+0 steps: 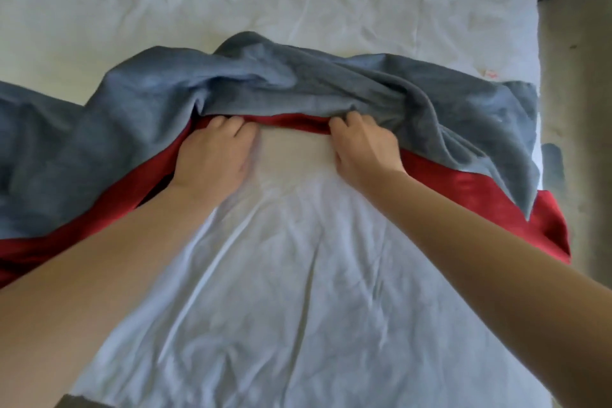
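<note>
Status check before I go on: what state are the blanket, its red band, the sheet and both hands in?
Grey blanket: bunched in folds across the bed, not spread flat.
Red band: showing along the blanket's near side, gripped in two places.
White sheet: creased, lying under the blanket.
Left hand: fingers curled, grips the red band.
Right hand: fingers curled, grips the red band.
</note>
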Available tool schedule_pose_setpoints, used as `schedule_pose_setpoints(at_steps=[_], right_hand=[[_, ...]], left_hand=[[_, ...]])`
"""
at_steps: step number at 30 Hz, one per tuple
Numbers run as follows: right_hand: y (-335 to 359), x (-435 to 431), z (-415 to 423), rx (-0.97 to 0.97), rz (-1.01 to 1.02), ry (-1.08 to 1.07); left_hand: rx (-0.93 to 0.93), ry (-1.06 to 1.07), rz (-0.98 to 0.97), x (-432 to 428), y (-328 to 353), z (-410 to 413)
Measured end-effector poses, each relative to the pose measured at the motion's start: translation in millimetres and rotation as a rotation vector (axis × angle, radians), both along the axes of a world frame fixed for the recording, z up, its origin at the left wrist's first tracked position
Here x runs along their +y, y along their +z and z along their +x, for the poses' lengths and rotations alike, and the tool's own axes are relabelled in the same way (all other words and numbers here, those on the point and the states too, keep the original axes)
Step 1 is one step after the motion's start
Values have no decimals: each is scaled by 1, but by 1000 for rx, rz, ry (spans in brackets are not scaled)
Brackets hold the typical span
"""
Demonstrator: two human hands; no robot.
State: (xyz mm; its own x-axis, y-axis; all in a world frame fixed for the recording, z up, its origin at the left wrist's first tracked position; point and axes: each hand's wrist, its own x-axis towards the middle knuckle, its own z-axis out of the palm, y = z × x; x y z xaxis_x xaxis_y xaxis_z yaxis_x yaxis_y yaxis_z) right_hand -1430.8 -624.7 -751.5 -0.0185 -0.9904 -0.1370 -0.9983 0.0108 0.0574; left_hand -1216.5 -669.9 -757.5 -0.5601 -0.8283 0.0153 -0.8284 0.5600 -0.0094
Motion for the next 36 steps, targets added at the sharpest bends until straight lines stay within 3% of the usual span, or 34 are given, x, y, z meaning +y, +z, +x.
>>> schedule_pose_setpoints(at_steps=[4,7,13,17,20,24,30,33,36], right_hand=[[-11,-8,7,128,5,-33],[-4,-18,0,57,29,-61],[25,24,-8,-58,43,157],[39,106,-2,-284,171,281],[34,141,8,-249,176,223],[24,158,30,-184,22,163],[8,158,55,-182,-119,30],[7,149,61,-287,-118,-130],[13,147,69,-434,-272,-196]], left_hand=[[-106,150,25,-16,3,5],[-147,140,88,-17,7,14],[29,-222,13,52,21,51],[-60,-397,141,115,17,103],[-84,-383,165,126,16,120],[20,-312,220,136,20,100],[-7,-211,42,141,16,51],[13,-166,32,139,15,46],[144,-229,52,152,16,50]])
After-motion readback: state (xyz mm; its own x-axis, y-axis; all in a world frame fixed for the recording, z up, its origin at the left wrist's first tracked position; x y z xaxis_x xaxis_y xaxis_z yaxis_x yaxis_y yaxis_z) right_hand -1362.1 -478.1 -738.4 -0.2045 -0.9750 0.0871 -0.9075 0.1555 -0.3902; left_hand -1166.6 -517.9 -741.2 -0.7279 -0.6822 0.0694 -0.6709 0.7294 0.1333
